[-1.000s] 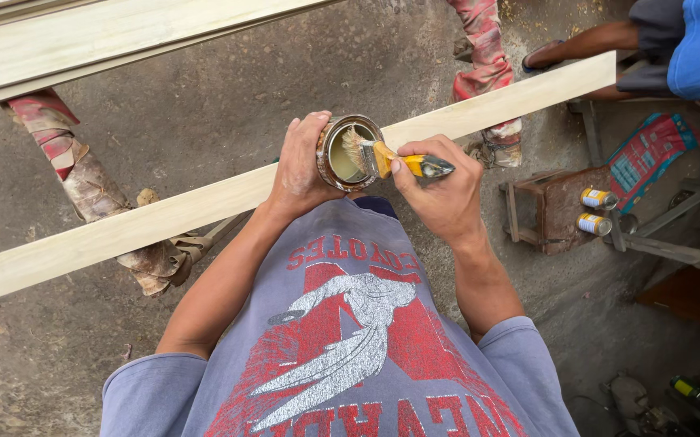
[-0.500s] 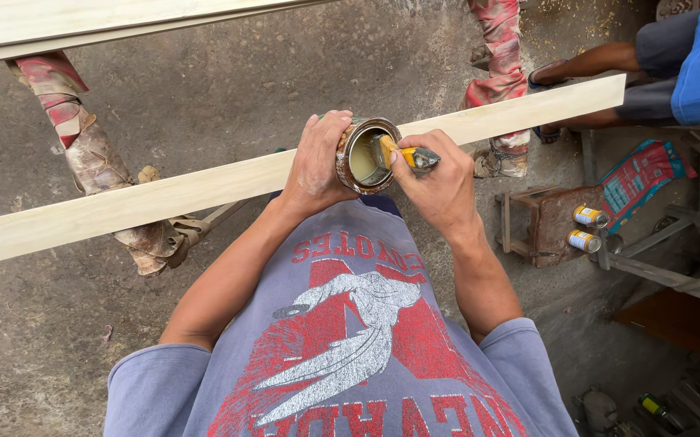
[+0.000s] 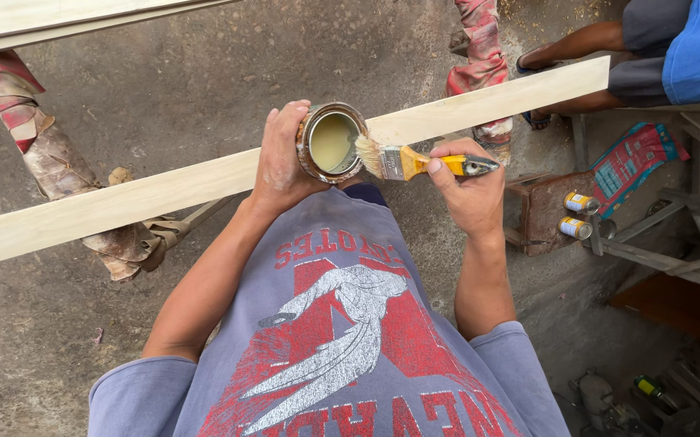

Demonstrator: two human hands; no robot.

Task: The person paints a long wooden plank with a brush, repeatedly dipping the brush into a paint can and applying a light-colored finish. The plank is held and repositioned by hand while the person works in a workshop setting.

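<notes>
Nearest, a soft grey-blue shirt (image 3: pixel 342 340) with a cracked red and white print is seen from above, both bare forearms reaching away from it. Just beyond, the left hand (image 3: pixel 280 158) is wrapped around the wall of a small round metal tin (image 3: pixel 330 142), fingers clamped on its side; the tin is tilted so that its open mouth shows a smooth, pale yellowish liquid. To the right, a flat paintbrush (image 3: pixel 415 162) is gripped by the right hand (image 3: pixel 470 190), fingers closed on the yellow handle with its dark tip pointing right; the pale bristles are laid against the tin's rim, behind a dull metal ferrule. Tin and brush are held over a long, smooth, pale wooden plank (image 3: pixel 164 190) that runs from near left to far right above rough grey concrete (image 3: pixel 164 89). Under the plank, trestle legs wrapped in red patterned cloth (image 3: pixel 479 57) are seen. At the right, two small yellow-labelled cans (image 3: pixel 578 214) are lying on a rusty metal stand (image 3: pixel 540 210).
</notes>
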